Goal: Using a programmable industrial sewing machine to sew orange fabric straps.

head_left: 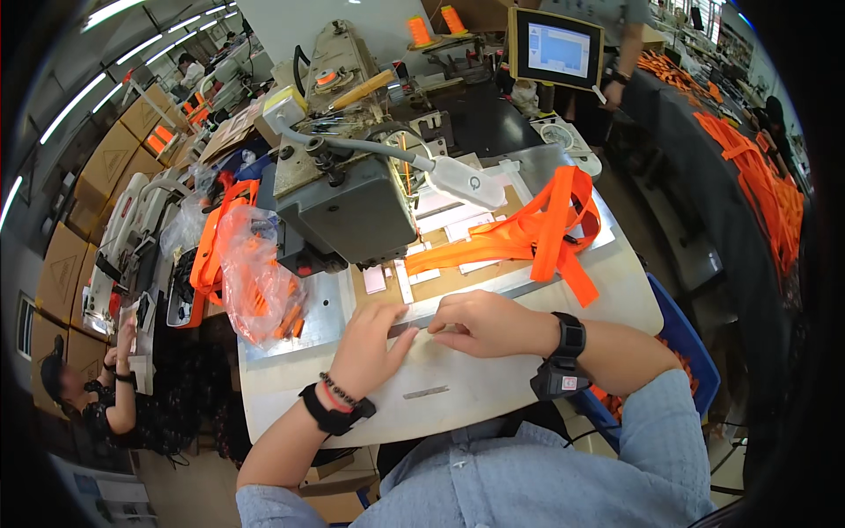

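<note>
My left hand rests at the front edge of the sewing machine's metal plate, fingers stretched forward and thumb apart. Close beside it, my right hand has its fingers curled in toward the thumb; anything between them is too small to make out. Just beyond both hands lies a brown template board with white and pink pieces on it. An orange webbing strap runs across the board, its looped end heaped at the right. Above the board's left part stands the grey sewing machine head.
A white lamp hangs over the board. Left of the machine are a clear plastic bag and more orange straps. A small metal strip lies on the white tabletop. A blue bin stands below right; a screen is behind.
</note>
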### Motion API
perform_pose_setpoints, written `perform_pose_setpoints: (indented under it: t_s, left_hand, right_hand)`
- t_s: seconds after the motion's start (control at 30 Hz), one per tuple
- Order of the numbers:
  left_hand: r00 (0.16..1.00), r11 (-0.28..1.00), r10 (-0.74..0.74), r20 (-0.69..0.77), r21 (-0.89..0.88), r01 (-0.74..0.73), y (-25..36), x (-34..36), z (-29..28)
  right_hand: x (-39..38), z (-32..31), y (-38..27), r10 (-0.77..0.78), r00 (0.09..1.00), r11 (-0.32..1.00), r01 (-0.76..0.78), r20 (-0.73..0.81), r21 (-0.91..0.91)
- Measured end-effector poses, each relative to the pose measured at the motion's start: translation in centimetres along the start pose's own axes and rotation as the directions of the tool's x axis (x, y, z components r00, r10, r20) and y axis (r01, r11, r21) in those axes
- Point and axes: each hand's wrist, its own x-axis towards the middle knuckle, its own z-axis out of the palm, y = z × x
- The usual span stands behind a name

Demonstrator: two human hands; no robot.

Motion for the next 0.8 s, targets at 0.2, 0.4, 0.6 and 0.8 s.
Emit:
perform_pose_setpoints:
  t_s: [0.2, 0.4, 0.6, 0.8]
  left_hand:
    - [0.973, 0.972, -0.226, 0.041, -0.065, 0.228, -1.5, 1.6, 1.0]
    - [0.970, 0.955, -0.226, 0.092, -0.176, 0.240, -2.5, 1.9, 1.2]
    - [0.965, 0.954, -0.166, 0.203, -0.213, 0.209, 0.6, 0.1, -0.5]
    - [0.814, 0.894, 0.025, 0.580, -0.378, 0.242, 4.1, -3.5, -4.0]
  right_hand:
    - [0.0, -0.3, 1.0, 0.014, 0.994, 1.000, -0.014, -0.110, -0.004]
    - [0.2, -0.6, 1.0, 0.019, 0.995, 1.000, -0.020, -0.103, -0.013]
    - [0.2, -0.6, 0.8, 0.011, 0.993, 1.000, -0.013, -0.116, -0.015]
    - [0.2, -0.6, 1.5, -0.041, 0.976, 0.980, -0.002, -0.213, -0.200]
